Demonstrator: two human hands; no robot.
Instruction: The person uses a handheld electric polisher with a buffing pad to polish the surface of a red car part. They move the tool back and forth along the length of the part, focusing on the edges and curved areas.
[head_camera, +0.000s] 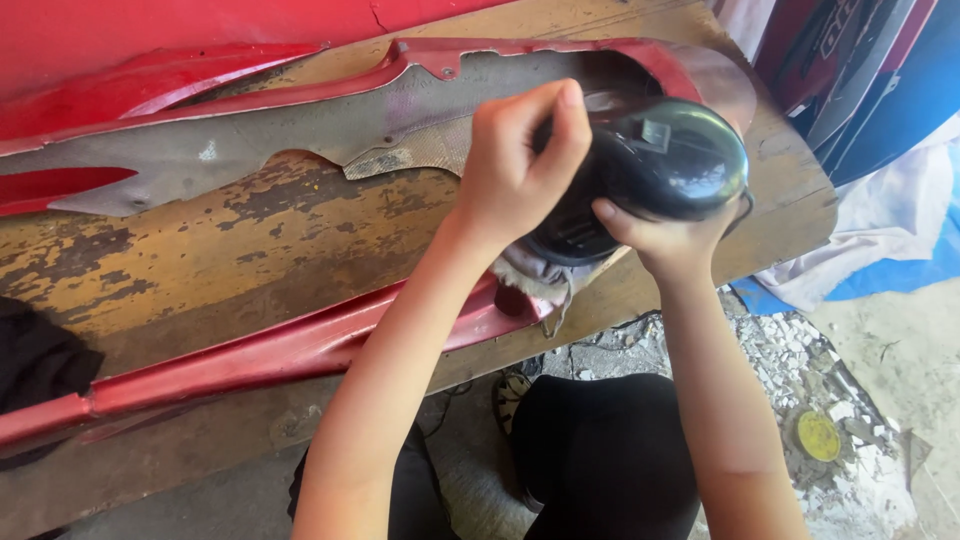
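Black and glossy, a rounded plastic power tool (660, 170) sat at the right end of a worn wooden workbench (250, 260), pressed down over a long red bodywork panel (300, 350) with a grey, sanded inner face. The left hand (515, 165) was clenched around the tool's near-left side, fingers curled over its top. The right hand (665, 235) cupped the tool's dome from below, grasping it with the thumb against the shell. A grey rag (535, 280) showed under the tool. Rubble and a yellow round lid (817, 435) lay on the floor at the near right.
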